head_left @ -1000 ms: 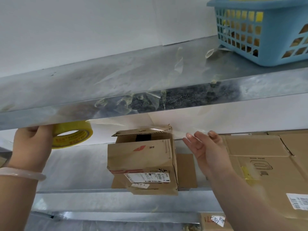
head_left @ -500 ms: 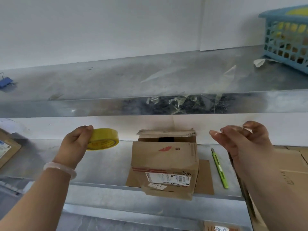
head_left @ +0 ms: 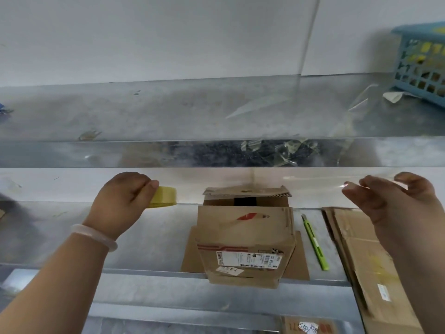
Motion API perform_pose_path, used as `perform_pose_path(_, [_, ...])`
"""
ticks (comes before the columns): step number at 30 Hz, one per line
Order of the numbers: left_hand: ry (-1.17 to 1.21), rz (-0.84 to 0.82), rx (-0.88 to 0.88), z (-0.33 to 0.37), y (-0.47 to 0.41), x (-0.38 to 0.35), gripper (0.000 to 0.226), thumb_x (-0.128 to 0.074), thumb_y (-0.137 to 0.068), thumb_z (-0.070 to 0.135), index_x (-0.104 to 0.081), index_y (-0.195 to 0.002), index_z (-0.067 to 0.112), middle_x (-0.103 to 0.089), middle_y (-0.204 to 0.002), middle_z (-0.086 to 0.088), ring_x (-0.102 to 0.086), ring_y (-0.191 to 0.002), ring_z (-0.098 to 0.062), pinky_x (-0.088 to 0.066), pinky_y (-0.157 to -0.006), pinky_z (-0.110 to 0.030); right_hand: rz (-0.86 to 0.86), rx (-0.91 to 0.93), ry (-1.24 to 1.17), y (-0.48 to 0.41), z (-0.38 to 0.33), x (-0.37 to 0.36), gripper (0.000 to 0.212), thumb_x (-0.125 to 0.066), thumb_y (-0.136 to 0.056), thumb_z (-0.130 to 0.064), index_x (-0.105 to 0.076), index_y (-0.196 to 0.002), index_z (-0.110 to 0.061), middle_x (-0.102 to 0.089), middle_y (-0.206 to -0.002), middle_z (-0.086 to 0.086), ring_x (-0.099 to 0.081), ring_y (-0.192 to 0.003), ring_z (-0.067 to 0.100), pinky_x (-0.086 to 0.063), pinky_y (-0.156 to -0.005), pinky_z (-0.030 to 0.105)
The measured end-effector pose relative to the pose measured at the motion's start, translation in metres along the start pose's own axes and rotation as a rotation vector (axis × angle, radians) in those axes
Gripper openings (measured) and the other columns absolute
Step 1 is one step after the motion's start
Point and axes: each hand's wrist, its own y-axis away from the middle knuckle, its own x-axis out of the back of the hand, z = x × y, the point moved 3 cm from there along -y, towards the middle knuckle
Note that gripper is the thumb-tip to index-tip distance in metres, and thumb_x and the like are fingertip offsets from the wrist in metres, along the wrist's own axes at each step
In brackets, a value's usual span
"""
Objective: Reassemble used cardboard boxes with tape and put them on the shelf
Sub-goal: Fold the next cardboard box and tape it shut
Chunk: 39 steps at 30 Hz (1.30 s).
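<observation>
The tape roll [head_left: 165, 196] was gripped in the curled fingers [head_left: 134, 183] of the left hand [head_left: 122, 203] and held above the shelf [head_left: 144, 237], left of the cardboard box [head_left: 245, 237]. A clear strip of tape [head_left: 313, 177] was stretched rightward above the box's loose top flaps. Its free end appeared to be pinched between thumb and fingers of the right hand [head_left: 390, 201]. The box was set at the shelf's front edge and appeared to overhang it. The strip could be folded onto itself or caught on the upper shelf [head_left: 120, 153] just above. If pressed down hard, the box could be tipped off the edge. The flaps, not fully closed, could be taped askew.
</observation>
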Motion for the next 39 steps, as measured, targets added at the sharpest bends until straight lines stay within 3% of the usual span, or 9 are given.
perform_pose_path(3, [-0.013,-0.015,0.000,0.012,-0.004,-0.002,0.054,-0.035,-0.089,0.055,-0.062,-0.068,0.014,-0.058,-0.065,0.001,-0.055,-0.068,-0.023,-0.044,-0.062,-0.036,0.038,-0.004,0.013,-0.006,0.003,0.011,0.036,-0.061,-0.088,0.005,-0.044,-0.100,-0.024,-0.071,-0.070,0.007,-0.075,-0.072,0.027,-0.057,-0.090,0.045])
perform_pose_path(7, [0.051,-0.033,0.020,0.024,0.001,0.004,0.048,-0.046,-0.074,0.069,-0.068,-0.085,0.028,-0.065,-0.079,0.009,-0.058,-0.074,-0.017,-0.046,-0.067,-0.032,0.047,-0.008,0.029,-0.009,0.005,0.026,0.035,-0.060,-0.088,0.006,-0.045,-0.097,-0.024,-0.070,-0.067,0.006,-0.074,-0.068,0.027,-0.055,-0.091,0.049])
perform_pose_path(10, [-0.105,-0.122,-0.083,0.029,0.002,0.007,0.071,-0.045,-0.063,0.087,-0.071,-0.107,0.038,-0.067,-0.093,0.014,-0.061,-0.079,-0.013,-0.048,-0.070,-0.030,-0.002,0.008,0.026,-0.011,0.006,0.030,0.036,-0.061,-0.087,0.007,-0.045,-0.094,-0.025,-0.069,-0.066,0.004,-0.074,-0.067,0.026,-0.054,-0.092,0.051])
perform_pose_path(13, [-0.221,-0.234,-0.154,0.034,-0.003,0.001,0.090,-0.026,-0.058,0.100,-0.067,-0.116,0.044,-0.066,-0.088,0.014,-0.064,-0.077,-0.015,-0.051,-0.065,-0.030,-0.024,0.029,0.016,-0.013,0.002,0.032,0.052,-0.087,-0.055,-0.010,-0.052,-0.090,-0.027,-0.070,-0.065,0.003,-0.074,-0.066,0.024,-0.055,-0.090,0.049])
perform_pose_path(16, [-0.283,-0.242,-0.188,0.038,-0.010,-0.004,0.093,-0.022,-0.057,0.101,-0.064,-0.119,0.048,-0.055,-0.088,0.022,-0.063,-0.078,-0.013,-0.045,-0.063,-0.026,-0.053,0.048,-0.036,-0.017,0.003,0.036,0.059,-0.095,-0.025,-0.033,-0.069,-0.078,-0.034,-0.071,-0.066,0.003,-0.074,-0.068,0.025,-0.060,-0.081,0.042])
perform_pose_path(20, [-0.369,-0.242,-0.172,0.051,-0.014,-0.008,0.085,-0.030,-0.053,0.095,-0.062,-0.119,0.052,-0.061,-0.102,0.020,-0.065,-0.091,-0.011,-0.040,-0.069,-0.024,-0.002,0.052,-0.048,-0.033,0.006,0.058,0.073,-0.090,-0.041,-0.024,-0.047,-0.101,-0.023,-0.070,-0.070,0.003,-0.075,-0.075,0.026,-0.058,-0.085,0.044])
perform_pose_path(24, [-0.513,-0.371,-0.137,0.066,-0.021,-0.018,0.074,-0.045,-0.070,0.087,-0.045,-0.136,0.053,-0.055,-0.119,0.018,-0.056,-0.112,-0.008,-0.045,-0.084,-0.026,0.004,0.069,-0.041,-0.047,0.011,0.071,0.089,-0.093,-0.046,-0.023,-0.036,-0.113,-0.016,-0.068,-0.072,0.003,-0.074,-0.075,0.024,-0.059,-0.084,0.043])
perform_pose_path(29, [-0.580,-0.439,-0.145,0.070,-0.032,-0.035,0.069,-0.051,-0.078,0.079,-0.044,-0.139,0.049,-0.057,-0.117,0.012,-0.057,-0.109,-0.015,-0.048,-0.081,-0.029,0.011,0.077,-0.052,-0.056,0.015,0.071,0.101,-0.094,-0.036,-0.033,-0.035,-0.116,-0.015,-0.068,-0.071,0.002,-0.074,-0.075,0.025,-0.059,-0.082,0.040])
perform_pose_path(39, [-0.553,-0.540,-0.232,0.067,-0.028,-0.052,0.052,-0.052,-0.085,0.069,-0.051,-0.133,0.050,-0.055,-0.106,0.012,-0.055,-0.093,-0.014,-0.047,-0.076,-0.029,0.066,0.027,-0.021,-0.071,0.027,0.087,0.082,-0.089,-0.050,-0.017,-0.038,-0.114,-0.016,-0.069,-0.075,0.004,-0.075,-0.079,0.028,-0.059,-0.086,0.044])
